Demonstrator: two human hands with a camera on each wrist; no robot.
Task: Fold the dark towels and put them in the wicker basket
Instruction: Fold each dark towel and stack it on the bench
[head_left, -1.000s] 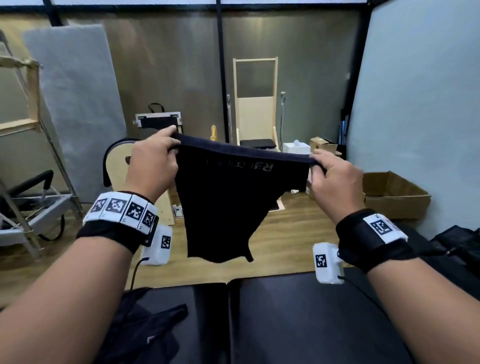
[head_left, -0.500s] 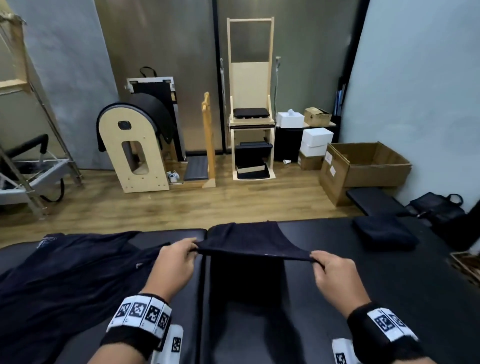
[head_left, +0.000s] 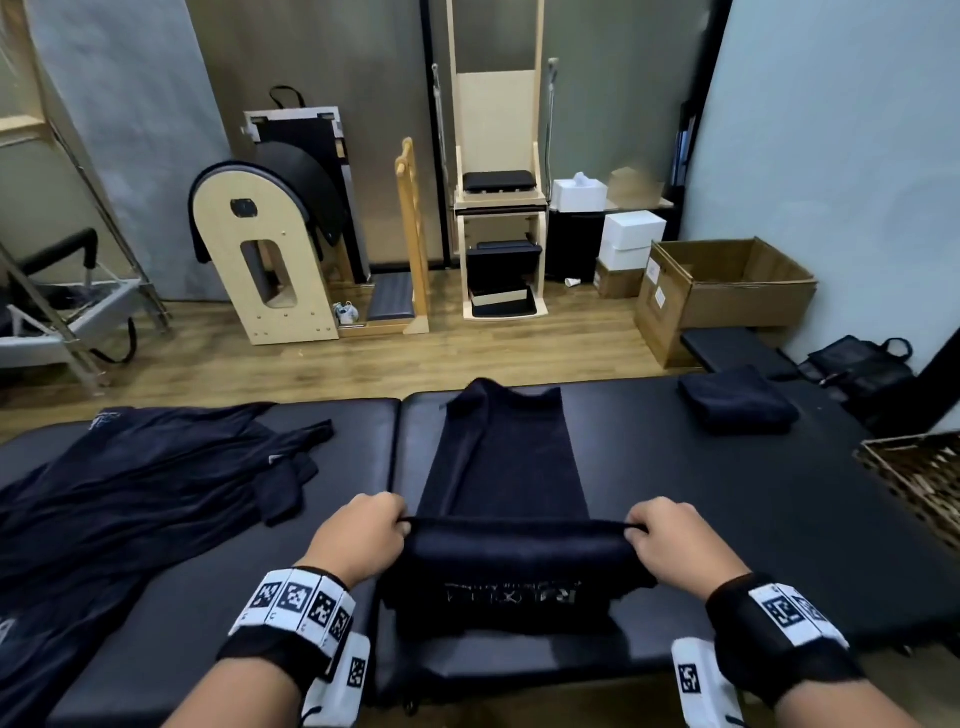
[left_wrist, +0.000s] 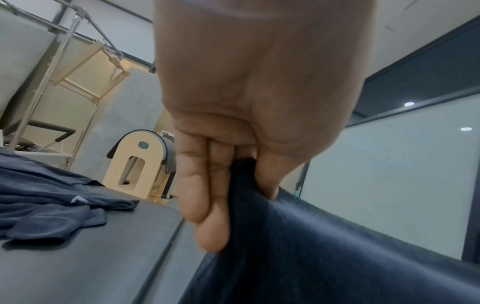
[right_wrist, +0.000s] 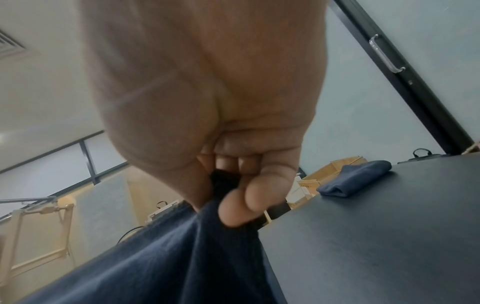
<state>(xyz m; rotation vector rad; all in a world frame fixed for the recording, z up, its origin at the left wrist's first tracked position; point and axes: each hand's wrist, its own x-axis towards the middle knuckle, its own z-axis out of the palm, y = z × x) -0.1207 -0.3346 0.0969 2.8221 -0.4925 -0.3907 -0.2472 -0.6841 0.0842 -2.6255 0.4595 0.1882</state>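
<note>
At 6 o'clock on black padded table (head_left: 727, 519) | my left hand (head_left: 358, 535) and right hand (head_left: 670, 545) pinch dark terry towel (head_left: 504, 467) corners | soft, limp, light: hold corners taut

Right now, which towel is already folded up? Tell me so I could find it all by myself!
Find the long black table. Go to its far right corner, just past the wicker basket. The folded towel sits there alone, a small thick bundle, unlike the long towel the hands stretch out in the middle or the loose pile spread on the left.
</note>
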